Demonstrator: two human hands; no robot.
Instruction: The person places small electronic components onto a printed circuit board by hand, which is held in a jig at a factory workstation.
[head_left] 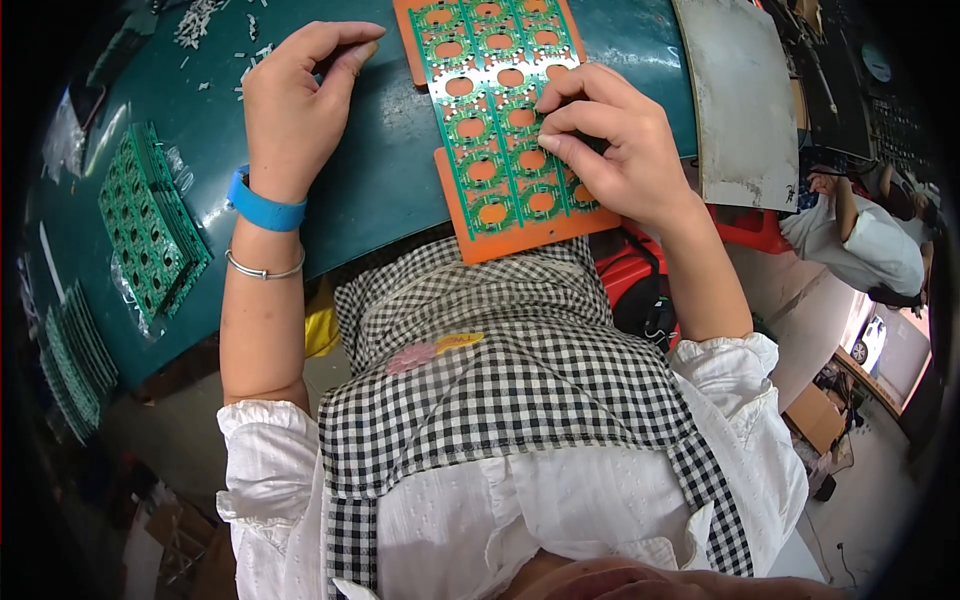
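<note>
A green circuit board panel (496,130) with rows of round cutouts lies on an orange base plate (540,241) at the table's near edge. Over the panel's right side, my right hand (625,145) is closed, its thumb and fingertips drawn together at the board's surface. Whatever they pinch is too small to make out. To the left of the panel, my left hand (300,95) hovers above the table, thumb and index finger pinched together. Anything between those fingertips cannot be made out. Small white pieces (197,22) lie scattered beyond my left hand.
Stacked green circuit panels (145,225) stand on the green table (390,180) at the left, with another stack (75,350) nearer its edge. A grey board (740,105) adjoins the table's right side. Another person (865,240) sits farther right, past a red stool (750,230).
</note>
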